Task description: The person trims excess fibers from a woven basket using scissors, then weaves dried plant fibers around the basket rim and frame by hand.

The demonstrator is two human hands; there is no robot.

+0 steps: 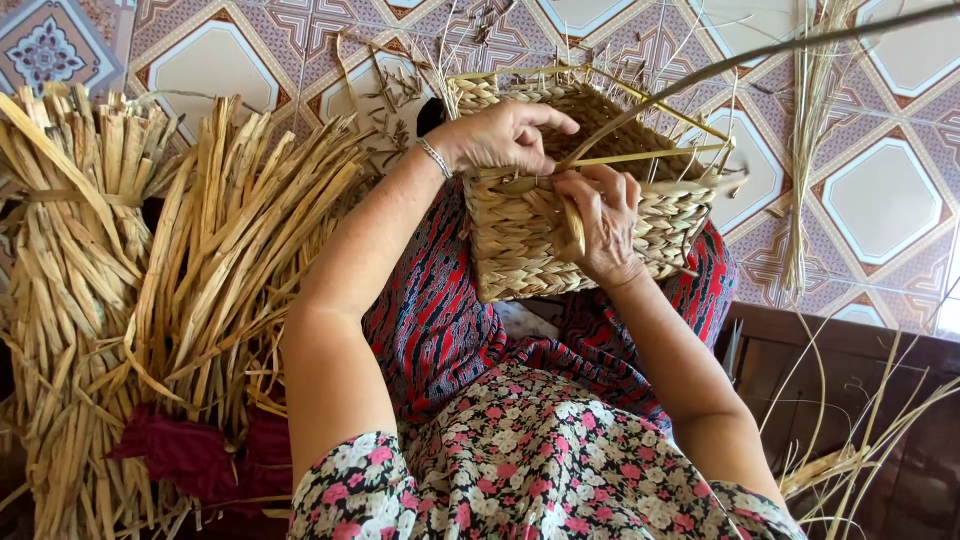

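A: Where's the basket (pixel 590 215)?

B: On the lap, against the red patterned cloth (pixel 440 320). The right hand (pixel 600 225) pinches a strand at its near wall; the left hand (pixel 505 135) grips the rim.

A: How would it handle?

B: Light, springy, probably; hold the rim. Straw bundles (pixel 150 270) lie left, on the tiled floor (pixel 880 190).

Two bundles of dried straw (pixel 150 290) lie side by side at the left, each tied around the middle, with a dark red cloth (pixel 195 455) beside their lower ends. The tiled floor (pixel 880 190) is patterned in white, pink and grey, with loose stalks (pixel 805 150) strewn over it at the right. A dark wooden edge (pixel 850 345) shows lower right, more stalks crossing it.
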